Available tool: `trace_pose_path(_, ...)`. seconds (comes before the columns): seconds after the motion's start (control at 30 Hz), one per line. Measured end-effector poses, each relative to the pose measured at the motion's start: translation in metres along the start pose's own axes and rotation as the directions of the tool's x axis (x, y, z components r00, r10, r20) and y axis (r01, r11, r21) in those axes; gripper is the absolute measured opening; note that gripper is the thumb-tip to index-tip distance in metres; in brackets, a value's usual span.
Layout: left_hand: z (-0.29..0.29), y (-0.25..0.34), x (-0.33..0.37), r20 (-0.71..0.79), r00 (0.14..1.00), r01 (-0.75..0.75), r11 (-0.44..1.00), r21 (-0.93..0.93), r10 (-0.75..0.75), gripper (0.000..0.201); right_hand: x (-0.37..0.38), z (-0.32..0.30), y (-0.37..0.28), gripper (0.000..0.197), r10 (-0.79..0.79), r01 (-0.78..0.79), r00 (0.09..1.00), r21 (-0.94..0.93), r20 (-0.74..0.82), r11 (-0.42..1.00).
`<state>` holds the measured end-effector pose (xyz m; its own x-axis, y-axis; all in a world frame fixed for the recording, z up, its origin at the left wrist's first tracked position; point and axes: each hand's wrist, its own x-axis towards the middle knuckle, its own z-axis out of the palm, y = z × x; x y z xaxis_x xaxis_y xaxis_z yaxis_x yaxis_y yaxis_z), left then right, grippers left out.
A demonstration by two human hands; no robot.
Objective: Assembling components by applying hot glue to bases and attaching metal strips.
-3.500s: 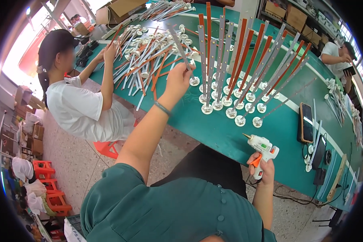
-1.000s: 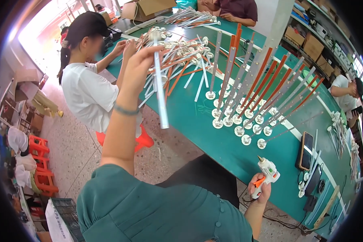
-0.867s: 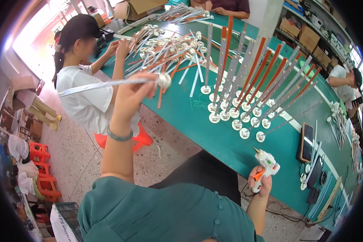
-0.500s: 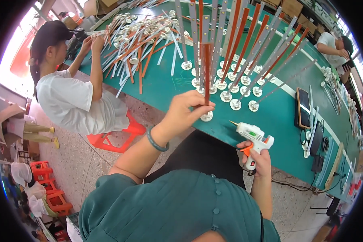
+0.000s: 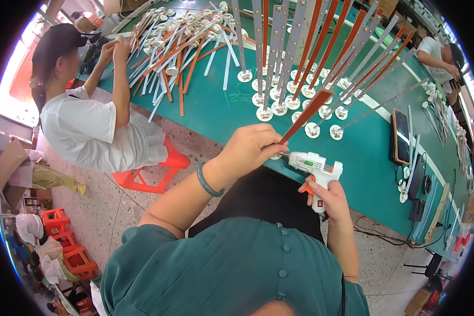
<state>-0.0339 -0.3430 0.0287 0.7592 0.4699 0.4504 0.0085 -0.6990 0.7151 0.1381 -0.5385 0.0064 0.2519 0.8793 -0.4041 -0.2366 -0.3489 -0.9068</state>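
Between the thumb and fingers of my left hand (image 5: 253,150) is a reddish-brown strip (image 5: 306,117), tilted up and to the right. A round white base shows in part below the strip, mostly hidden by my fingers. My right hand (image 5: 329,197) grips a white glue gun (image 5: 316,166) by its handle, with fingers at the orange trigger. The gun's nozzle points left and is close by the strip's lower end; whether it touches cannot be made out. Beyond my hands, several LED strips (image 5: 258,58) stand upright on round white bases (image 5: 265,113).
A green table (image 5: 216,118) carries a heap of loose strips and white discs (image 5: 181,47) at the far left. A phone (image 5: 400,136) and cables lie at the right. One person (image 5: 79,116) sits at the left on a red stool (image 5: 152,168); another (image 5: 438,60) works far right.
The glue gun has moved left, its nozzle now at the lower end of the strip. The strip in my left hand has tipped from upright over to the right.
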Motion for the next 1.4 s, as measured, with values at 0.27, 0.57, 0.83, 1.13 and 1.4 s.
trace_pose_path(0.27, 0.002, -0.001, 0.001, -0.010, 0.999, -0.030, 0.999, -0.028, 0.030, 0.011, 0.004, 0.005, -0.005, 0.025, -0.009, 0.009, 1.000, 0.031, -0.003, 0.999)
trace_pose_path(0.57, 0.000, 0.004, 0.001, 0.037, 0.998, 0.054, 0.998, 0.019, -0.055, 0.007, 0.006, 0.009, -0.007, 0.019, 0.014, -0.013, 0.999, 0.020, -0.040, 1.000)
trace_pose_path(0.83, 0.001, 0.004, 0.000, 0.028, 0.999, 0.043, 0.999, -0.025, -0.042, 0.007, 0.005, 0.004, 0.001, 0.018, -0.003, 0.005, 0.999, 0.033, -0.046, 0.999)
trace_pose_path(1.13, -0.003, 0.005, -0.003, 0.039, 0.999, -0.033, 0.999, 0.016, 0.033, 0.009, 0.001, -0.002, 0.004, 0.022, -0.092, 0.092, 0.996, 0.074, -0.002, 0.993)
trace_pose_path(1.4, -0.001, 0.002, 0.007, 0.153, 0.986, -0.041, 0.977, -0.207, 0.073, 0.006, -0.009, -0.025, 0.012, 0.025, -0.159, 0.154, 0.987, 0.138, 0.022, 0.978)
